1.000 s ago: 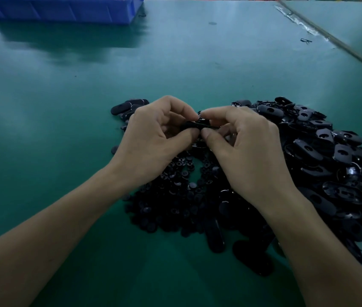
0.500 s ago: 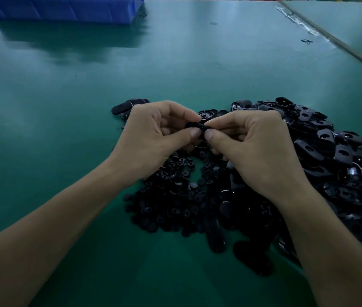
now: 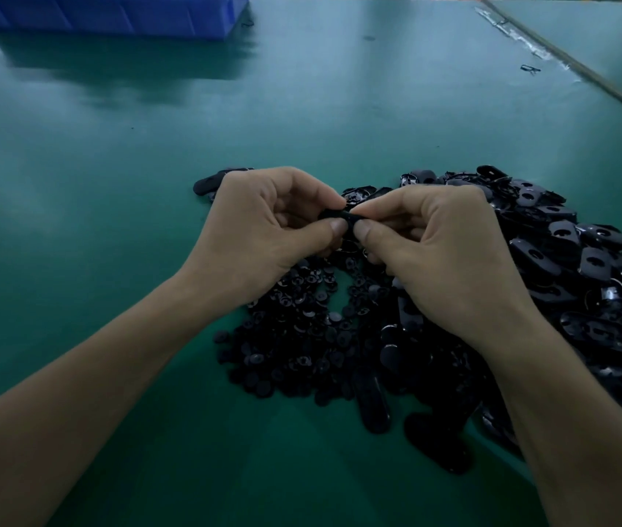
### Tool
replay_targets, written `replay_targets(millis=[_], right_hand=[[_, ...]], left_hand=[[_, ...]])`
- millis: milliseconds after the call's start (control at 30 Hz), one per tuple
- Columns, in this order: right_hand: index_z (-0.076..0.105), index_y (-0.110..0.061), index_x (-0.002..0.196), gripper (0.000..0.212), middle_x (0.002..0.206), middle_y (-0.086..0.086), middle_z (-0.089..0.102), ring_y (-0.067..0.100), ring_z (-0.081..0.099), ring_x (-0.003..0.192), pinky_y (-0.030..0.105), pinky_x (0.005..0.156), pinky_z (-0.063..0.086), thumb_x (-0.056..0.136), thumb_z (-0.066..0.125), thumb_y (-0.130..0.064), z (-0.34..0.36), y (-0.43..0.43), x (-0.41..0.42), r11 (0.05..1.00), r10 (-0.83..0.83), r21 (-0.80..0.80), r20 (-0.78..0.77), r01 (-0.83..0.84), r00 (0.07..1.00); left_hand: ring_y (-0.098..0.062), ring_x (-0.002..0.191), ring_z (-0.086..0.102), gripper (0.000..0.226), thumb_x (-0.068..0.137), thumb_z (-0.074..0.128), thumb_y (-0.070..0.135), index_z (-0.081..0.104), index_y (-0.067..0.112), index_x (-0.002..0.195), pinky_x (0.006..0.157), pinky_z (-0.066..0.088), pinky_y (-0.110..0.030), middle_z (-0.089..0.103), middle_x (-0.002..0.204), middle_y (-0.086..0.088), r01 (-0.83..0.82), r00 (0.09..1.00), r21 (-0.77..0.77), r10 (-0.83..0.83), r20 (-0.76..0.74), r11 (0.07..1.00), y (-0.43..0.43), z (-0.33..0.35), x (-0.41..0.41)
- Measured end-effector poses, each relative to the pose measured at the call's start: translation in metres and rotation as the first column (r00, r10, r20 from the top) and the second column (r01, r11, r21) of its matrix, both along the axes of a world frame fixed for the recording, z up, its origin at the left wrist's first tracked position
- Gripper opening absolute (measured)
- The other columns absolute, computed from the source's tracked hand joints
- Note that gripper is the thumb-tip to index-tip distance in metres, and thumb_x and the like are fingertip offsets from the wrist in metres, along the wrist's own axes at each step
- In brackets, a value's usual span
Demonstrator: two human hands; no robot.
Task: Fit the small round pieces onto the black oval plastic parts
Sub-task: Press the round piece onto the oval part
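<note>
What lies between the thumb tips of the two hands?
In the head view, a small black part lies there: the left hand and the right hand both pinch it, above the heap of small round pieces.

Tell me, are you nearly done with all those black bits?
Not nearly. A few ovals beyond the left hand may be finished; I cannot tell. Both the left hand and right hand pinch one black part now. A big heap of oval parts and a pile of small round pieces are left.
</note>
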State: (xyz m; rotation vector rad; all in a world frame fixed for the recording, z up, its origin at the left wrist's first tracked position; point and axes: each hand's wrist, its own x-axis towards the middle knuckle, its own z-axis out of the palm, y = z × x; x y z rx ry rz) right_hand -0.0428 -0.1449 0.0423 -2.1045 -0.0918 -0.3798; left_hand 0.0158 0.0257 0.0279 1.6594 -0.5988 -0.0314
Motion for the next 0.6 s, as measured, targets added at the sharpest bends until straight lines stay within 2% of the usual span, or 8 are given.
replay_targets(millis=[267,467,600], right_hand=[[0.078,-0.022,0.093,0.015,0.064,-0.019,0.067,0.0,0.068,0.065,0.016,0.06,0.052,0.089,0.071,-0.009,-0.0001,0.002,0.0014,1.0,0.012,-0.02,0.002,-0.012,1.0],[0.078,-0.021,0.095,0.014,0.063,-0.02,0.066,-0.005,0.065,0.06,0.009,0.057,0.046,0.09,0.071,-0.01,-0.0005,0.0022,0.0033,1.0,-0.004,-0.007,-0.027,0.004,1.0],[0.077,-0.027,0.092,0.018,0.062,-0.014,0.069,0.0,0.067,0.058,0.01,0.055,0.046,0.09,0.07,-0.01,0.0013,0.0032,0.0028,0.997,0.014,0.079,-0.047,-0.011,0.999]], left_hand=[[-0.012,0.059,0.069,0.015,0.074,0.08,0.009,0.071,0.018,0.082,0.061,0.059,-0.024,0.074,0.072,-0.002,-0.056,0.998,0.058,0.053,0.046,0.997,0.0026,0.0016,0.001],[-0.011,0.058,0.068,0.014,0.073,0.078,0.012,0.071,0.022,0.08,0.06,0.058,-0.025,0.073,0.07,0.001,-0.091,0.994,0.096,0.084,0.076,0.991,0.0004,0.0014,0.001],[-0.009,0.058,0.065,0.013,0.075,0.074,0.013,0.07,0.022,0.083,0.059,0.055,-0.021,0.072,0.068,0.003,-0.046,0.999,0.057,0.046,-0.002,0.997,0.0016,0.0033,0.0026]])
